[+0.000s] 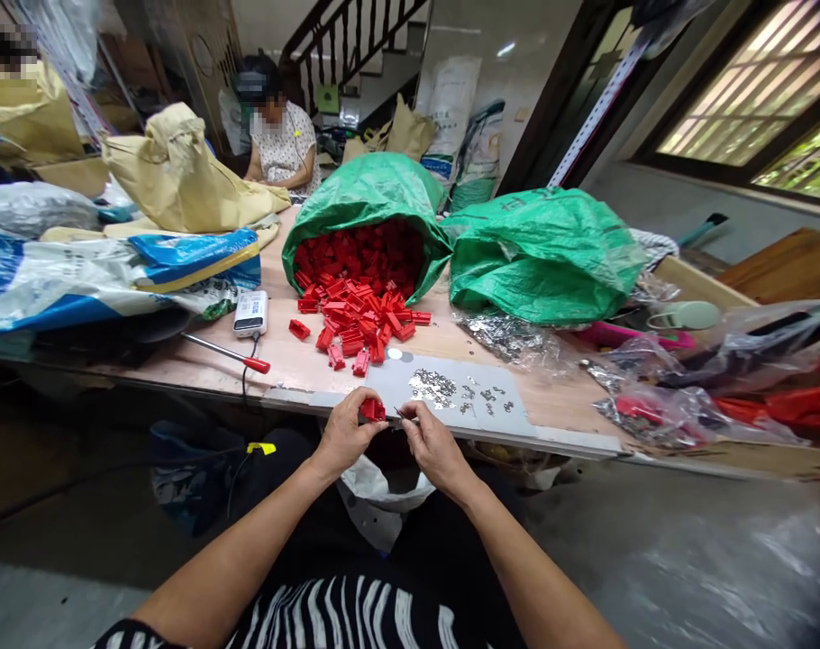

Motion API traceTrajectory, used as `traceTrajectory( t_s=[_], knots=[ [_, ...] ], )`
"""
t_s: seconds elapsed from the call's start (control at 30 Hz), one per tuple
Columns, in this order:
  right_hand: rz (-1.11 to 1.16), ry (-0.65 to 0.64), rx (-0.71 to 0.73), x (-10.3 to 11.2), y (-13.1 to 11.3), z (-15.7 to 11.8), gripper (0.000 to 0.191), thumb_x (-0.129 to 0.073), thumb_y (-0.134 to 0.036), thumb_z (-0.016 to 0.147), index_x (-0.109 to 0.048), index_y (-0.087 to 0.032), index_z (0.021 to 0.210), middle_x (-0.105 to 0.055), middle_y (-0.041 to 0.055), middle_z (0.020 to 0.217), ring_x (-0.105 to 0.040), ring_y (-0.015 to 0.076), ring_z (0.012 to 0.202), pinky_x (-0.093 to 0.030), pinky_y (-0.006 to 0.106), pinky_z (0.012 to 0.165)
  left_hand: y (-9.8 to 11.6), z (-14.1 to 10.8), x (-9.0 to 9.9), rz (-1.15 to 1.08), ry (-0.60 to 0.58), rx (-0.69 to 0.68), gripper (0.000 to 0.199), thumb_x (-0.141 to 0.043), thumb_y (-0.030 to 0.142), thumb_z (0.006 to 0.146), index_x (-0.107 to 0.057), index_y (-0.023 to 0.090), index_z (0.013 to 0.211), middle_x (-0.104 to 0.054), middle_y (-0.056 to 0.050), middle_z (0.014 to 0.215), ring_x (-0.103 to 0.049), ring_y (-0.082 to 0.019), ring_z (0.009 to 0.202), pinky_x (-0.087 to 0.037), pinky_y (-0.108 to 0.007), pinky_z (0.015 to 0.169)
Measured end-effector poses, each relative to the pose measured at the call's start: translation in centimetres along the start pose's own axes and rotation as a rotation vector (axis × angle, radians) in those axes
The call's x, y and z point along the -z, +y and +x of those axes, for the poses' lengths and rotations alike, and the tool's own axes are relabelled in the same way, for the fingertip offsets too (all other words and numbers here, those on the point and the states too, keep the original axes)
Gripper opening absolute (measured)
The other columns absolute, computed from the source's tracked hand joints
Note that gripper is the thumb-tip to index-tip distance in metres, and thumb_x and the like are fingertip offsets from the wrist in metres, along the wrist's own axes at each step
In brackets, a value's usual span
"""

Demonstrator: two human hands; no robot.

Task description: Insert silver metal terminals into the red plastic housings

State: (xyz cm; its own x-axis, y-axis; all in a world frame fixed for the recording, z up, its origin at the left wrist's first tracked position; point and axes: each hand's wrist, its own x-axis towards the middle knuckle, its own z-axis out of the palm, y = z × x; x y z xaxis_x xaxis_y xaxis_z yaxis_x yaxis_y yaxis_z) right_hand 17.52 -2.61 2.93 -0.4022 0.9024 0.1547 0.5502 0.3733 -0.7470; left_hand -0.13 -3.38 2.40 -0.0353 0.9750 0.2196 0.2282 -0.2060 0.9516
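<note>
Held a red part (373, 411) in the left hand (344, 434), pinched a thin piece (398, 412) in the right hand (433, 451), below centre.

Upper garment: black fabric top with irregular white stripes (342, 620), bottom centre of the frame. Stripes vary in width and run mainly lengthwise, with uneven edges. Sleeve: black with white markings (143, 636), edge visible at lower left. Left hand (344, 434) and right hand (435, 448): bare, as are both forearms. Lower garment: dark legwear (468, 550), lower centre; detail obscured by shadow.
</note>
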Motion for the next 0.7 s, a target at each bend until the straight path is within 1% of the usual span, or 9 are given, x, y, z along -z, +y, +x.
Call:
traceTrajectory(
  t_s=[0.07,0.13,0.23,0.3,0.4,0.5,0.57,0.7],
  knots=[
    [0.088,-0.068,-0.02,0.1,-0.5,-0.3,0.019,-0.038,-0.026,0.094,-0.046,-0.021,0.11,-0.059,-0.0006,0.078,-0.055,0.0147,0.072,-0.041,0.028,0.069,0.4,-0.3,0.3,-0.191,0.006,0.104,0.031,-0.073,0.018,0.066,-0.059,0.022,0.094,-0.064,0.002,0.081,-0.058,-0.014,0.074,-0.042,-0.027,0.075],
    [0.154,-0.125,-0.01,0.3,-1.1,-0.5,0.029,-0.038,-0.028,0.095,-0.042,-0.021,0.123,-0.055,-0.0047,0.066,-0.051,0.0129,0.061,-0.04,0.026,0.065,0.8,-0.6,0.4,-0.474,-0.015,0.236,0.03,-0.072,0.021,0.07,-0.058,0.021,0.096,-0.065,0.002,0.081,-0.059,-0.012,0.074,-0.043,-0.026,0.075],
    [0.185,-0.148,0.028,0.6,-1.7,-0.8,0.038,-0.039,-0.03,0.095,-0.04,-0.022,0.132,-0.051,-0.0064,0.06,-0.049,0.0116,0.056,-0.039,0.025,0.063,1.2,-0.8,0.4,-0.886,-0.099,0.438,0.017,-0.071,0.025,0.074,-0.057,0.017,0.079,-0.066,0.0,0.078,-0.063,-0.012,0.075,-0.046,-0.026,0.078],
    [0.179,-0.143,0.045,0.8,-1.9,-0.9,0.038,-0.04,-0.031,0.095,-0.043,-0.022,0.132,-0.052,-0.0057,0.06,-0.05,0.0113,0.057,-0.04,0.025,0.063,1.4,-1.0,0.2,-1.059,-0.14,0.554,0.016,-0.07,0.023,0.075,-0.057,0.015,0.073,-0.068,-0.003,0.078,-0.065,-0.013,0.076,-0.047,-0.028,0.082],
    [0.171,-0.139,0.046,1.0,-2.0,-1.0,0.037,-0.041,-0.032,0.095,-0.045,-0.021,0.13,-0.053,-0.005,0.061,-0.051,0.0113,0.056,-0.04,0.024,0.062,1.7,-1.2,-0.1,-1.177,-0.119,0.698,0.009,-0.066,0.02,0.079,-0.062,0.013,0.081,-0.071,-0.006,0.082,-0.068,-0.017,0.079,-0.05,-0.031,0.085],
    [0.174,-0.129,0.036,1.2,-1.9,-1.1,0.036,-0.042,-0.034,0.094,-0.048,-0.021,0.128,-0.053,-0.0048,0.061,-0.05,0.011,0.055,-0.04,0.023,0.059,2.1,-1.3,-0.3,-1.218,-0.086,0.785,0.01,-0.058,0.019,0.085,-0.063,0.01,0.086,-0.071,-0.009,0.084,-0.07,-0.018,0.078,-0.052,-0.033,0.084],
    [0.174,-0.115,0.032,1.2,-1.8,-1.1,0.035,-0.043,-0.035,0.094,-0.049,-0.021,0.125,-0.053,-0.0045,0.061,-0.05,0.0108,0.055,-0.04,0.022,0.058,2.3,-1.3,-0.3,-1.226,-0.078,0.805,0.01,-0.055,0.017,0.087,-0.062,0.01,0.086,-0.071,-0.009,0.083,-0.07,-0.018,0.077,-0.053,-0.034,0.084],
    [0.123,-0.083,0.04,1.1,-1.5,-1.1,0.031,-0.044,-0.036,0.093,-0.054,-0.02,0.118,-0.058,-0.0023,0.064,-0.053,0.0121,0.058,-0.041,0.023,0.059,2.5,-1.4,-0.3,-1.232,-0.066,0.792,0.008,-0.053,0.012,0.087,-0.061,0.01,0.085,-0.071,-0.008,0.081,-0.07,-0.019,0.074,-0.054,-0.036,0.082]
  ],
)
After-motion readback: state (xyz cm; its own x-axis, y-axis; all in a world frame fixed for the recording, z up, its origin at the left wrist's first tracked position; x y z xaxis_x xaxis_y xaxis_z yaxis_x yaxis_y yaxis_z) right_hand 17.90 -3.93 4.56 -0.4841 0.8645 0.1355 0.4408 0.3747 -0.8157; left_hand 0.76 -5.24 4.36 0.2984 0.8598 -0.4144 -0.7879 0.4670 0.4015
